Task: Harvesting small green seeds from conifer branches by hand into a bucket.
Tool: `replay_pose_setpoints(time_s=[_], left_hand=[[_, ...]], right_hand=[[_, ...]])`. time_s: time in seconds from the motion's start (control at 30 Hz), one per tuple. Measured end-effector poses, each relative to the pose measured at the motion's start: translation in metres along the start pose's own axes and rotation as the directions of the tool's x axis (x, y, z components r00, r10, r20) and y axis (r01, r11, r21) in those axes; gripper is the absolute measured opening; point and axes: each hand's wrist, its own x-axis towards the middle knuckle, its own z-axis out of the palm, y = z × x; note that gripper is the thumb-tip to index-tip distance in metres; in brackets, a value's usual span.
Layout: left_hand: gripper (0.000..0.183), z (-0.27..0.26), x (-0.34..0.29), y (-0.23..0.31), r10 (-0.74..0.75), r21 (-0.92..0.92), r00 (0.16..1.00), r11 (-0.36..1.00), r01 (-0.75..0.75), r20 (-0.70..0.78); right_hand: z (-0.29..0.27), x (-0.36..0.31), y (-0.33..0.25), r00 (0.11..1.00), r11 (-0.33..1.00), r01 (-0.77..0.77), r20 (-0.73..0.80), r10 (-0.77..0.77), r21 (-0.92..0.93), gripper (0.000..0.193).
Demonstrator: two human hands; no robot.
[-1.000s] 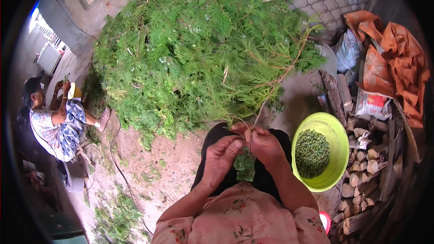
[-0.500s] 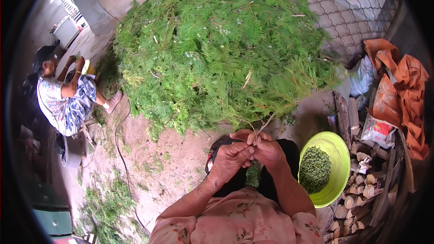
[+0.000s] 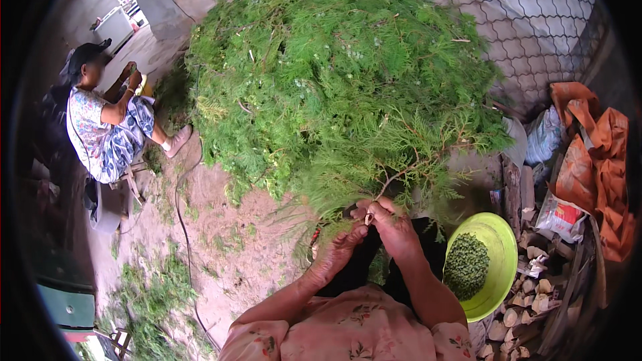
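A leafy evergreen branch (image 3: 401, 172) fans out ahead of my lap, its bare stem gripped by my right hand (image 3: 396, 230). Close beside the stem's cut end is my left hand (image 3: 336, 254), its fingers drawn together; what they pinch, if anything, is hidden. Blurred green sprays hang just past the left hand. Beyond both hands rises a large heap of cut evergreen branches (image 3: 348, 73). To the right of my knees, a yellow-green basin (image 3: 498, 274) contains many small green cones (image 3: 467, 266).
Split firewood (image 3: 528, 294) is stacked right of the basin, below an orange tarp (image 3: 608, 160). A wire fence (image 3: 515, 33) stands behind the heap. At left a seated person (image 3: 107, 113) handles something small. A dark cable (image 3: 184, 241) crosses the ground near scattered clippings (image 3: 150, 301).
The branch's foliage now spreads up close before my hands, with its stem in my right hand. My left hand has shifted slightly away from the right. The whole view has tilted slightly.
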Motion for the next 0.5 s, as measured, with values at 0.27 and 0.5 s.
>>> replay_pose_setpoints(time_s=[0.27,0.5], left_hand=[[0.017,-0.006,0.006,0.012,0.36,0.527,0.928,0.772,-0.357,0.102],[0.037,-0.027,0.016,0.029,-0.219,-0.595,0.976,0.784,0.178,0.005]], right_hand=[[-0.007,0.005,0.01,0.998,0.992,0.063,-0.016,-0.062,0.109,0.023],[-0.019,0.004,0.009,0.977,0.871,-0.058,0.206,-0.05,0.487,0.014]])
